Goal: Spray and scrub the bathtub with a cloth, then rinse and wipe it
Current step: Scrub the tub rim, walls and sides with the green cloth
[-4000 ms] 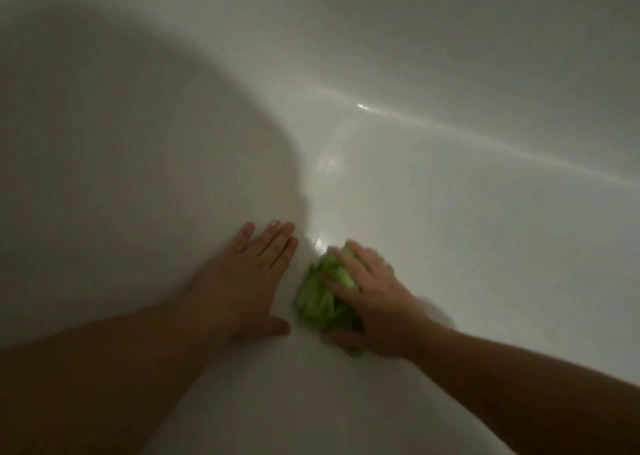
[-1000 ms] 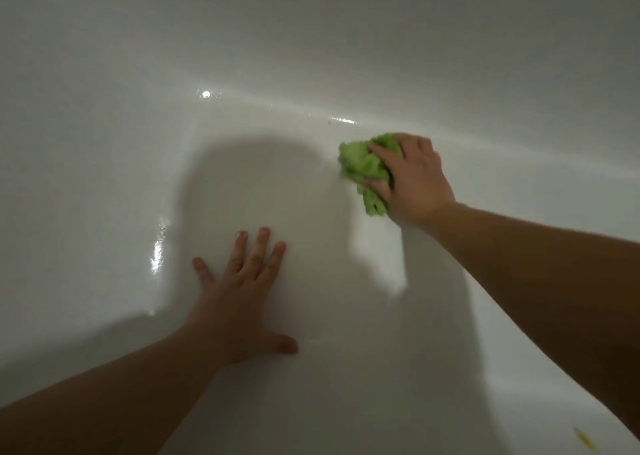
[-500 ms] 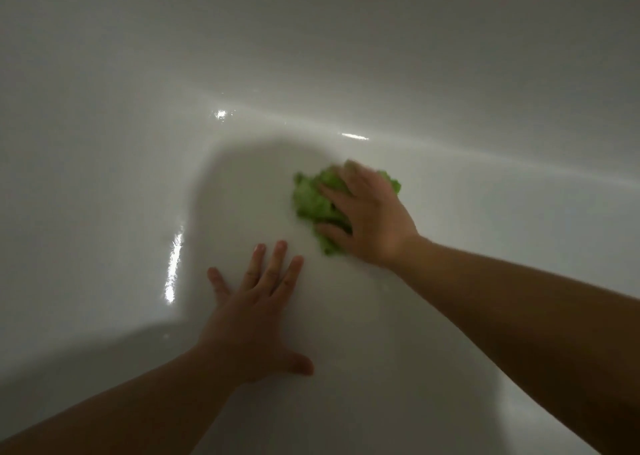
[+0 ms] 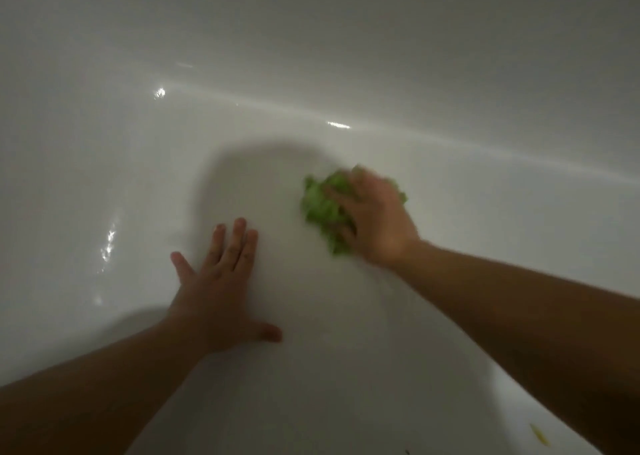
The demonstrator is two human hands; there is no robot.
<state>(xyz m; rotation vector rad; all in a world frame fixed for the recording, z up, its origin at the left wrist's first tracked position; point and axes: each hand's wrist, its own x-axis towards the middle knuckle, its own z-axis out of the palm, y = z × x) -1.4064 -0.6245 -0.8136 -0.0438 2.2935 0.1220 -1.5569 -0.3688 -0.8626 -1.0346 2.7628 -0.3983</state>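
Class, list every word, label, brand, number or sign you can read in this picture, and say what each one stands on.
None: no readable text appears anywhere.
The white bathtub is plain, the green cloth under the right hand is blurred and shows no label, and the small yellow mark at the lower right bears no letters.

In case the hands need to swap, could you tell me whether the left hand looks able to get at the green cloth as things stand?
Probably yes: the left hand lies flat on the bathtub, beside the cloth under the right hand, with only bare tub between.
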